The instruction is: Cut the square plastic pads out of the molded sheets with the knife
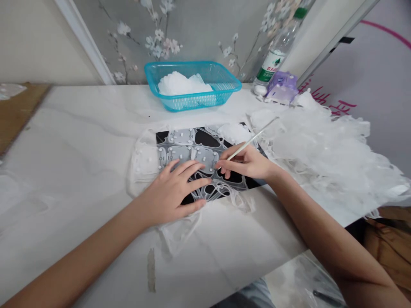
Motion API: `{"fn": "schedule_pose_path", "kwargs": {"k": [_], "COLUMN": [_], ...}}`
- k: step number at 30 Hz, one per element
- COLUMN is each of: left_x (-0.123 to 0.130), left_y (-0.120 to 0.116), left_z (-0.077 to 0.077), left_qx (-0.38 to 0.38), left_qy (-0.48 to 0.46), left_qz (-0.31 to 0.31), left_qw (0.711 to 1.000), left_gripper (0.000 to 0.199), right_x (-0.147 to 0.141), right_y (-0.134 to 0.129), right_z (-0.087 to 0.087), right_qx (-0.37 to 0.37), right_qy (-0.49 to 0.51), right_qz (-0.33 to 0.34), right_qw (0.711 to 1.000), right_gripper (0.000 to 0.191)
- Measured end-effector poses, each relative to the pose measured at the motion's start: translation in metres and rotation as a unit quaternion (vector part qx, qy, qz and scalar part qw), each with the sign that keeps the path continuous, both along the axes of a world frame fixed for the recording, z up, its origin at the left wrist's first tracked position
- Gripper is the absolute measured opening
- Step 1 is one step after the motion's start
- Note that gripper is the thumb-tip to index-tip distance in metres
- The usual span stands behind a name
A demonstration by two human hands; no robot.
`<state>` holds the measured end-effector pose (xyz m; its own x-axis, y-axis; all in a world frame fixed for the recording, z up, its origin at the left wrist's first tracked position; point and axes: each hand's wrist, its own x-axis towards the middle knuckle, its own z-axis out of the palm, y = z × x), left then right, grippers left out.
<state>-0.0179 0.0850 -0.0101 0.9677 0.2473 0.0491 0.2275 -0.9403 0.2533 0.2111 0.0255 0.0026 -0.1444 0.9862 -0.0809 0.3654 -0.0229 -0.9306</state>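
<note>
My left hand [180, 184] lies flat with its fingers spread over translucent molded sheets with rounded panels [181, 153], pressing near their lower edge. In my right hand [245, 162] a thin pale stick [258, 134] is pinched like a pen, its lower tip close to the right-hand panel. Beneath the sheets is a black mat [207, 137]. Loose clear strips [236, 197] trail over the mat's front edge. A whitish translucent piece [146, 158] sticks out past the mat on the left. What exactly the stick's tip touches is too small to tell.
A turquoise basket [195, 102] with white translucent pieces [183, 83] stands at the back. Behind the right side are a green-capped water bottle [272, 60] and a purple packet [283, 87]. A large heap of translucent scraps [324, 145] covers the table's right side.
</note>
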Motion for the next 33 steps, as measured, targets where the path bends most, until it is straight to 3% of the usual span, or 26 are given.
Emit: {"fn": "schedule_pose_path", "kwargs": {"k": [13, 20, 28, 33], "left_x": [-0.0006, 0.0011, 0.0028, 0.0022], "left_y": [-0.0004, -0.0010, -0.0014, -0.0023], "left_z": [-0.0017, -0.0007, 0.0013, -0.0002], "left_qx": [0.023, 0.039, 0.036, 0.032], "left_qy": [-0.008, -0.011, -0.006, -0.008], "left_qz": [0.000, -0.040, -0.033, -0.022], "left_qw": [1.000, 0.998, 0.999, 0.999], "left_gripper": [0.042, 0.043, 0.041, 0.047], "right_x": [0.0000, -0.0015, -0.0010, -0.0002], "right_y": [0.0005, 0.0017, 0.0002, 0.0007], "right_z": [-0.0069, -0.0034, -0.0026, -0.0057], "right_qx": [-0.007, -0.004, 0.018, 0.000], "right_qy": [0.045, 0.022, -0.013, 0.028], "right_qz": [0.007, 0.017, 0.004, 0.003], "right_qw": [0.999, 1.000, 1.000, 1.000], "right_gripper": [0.025, 0.025, 0.024, 0.030]}}
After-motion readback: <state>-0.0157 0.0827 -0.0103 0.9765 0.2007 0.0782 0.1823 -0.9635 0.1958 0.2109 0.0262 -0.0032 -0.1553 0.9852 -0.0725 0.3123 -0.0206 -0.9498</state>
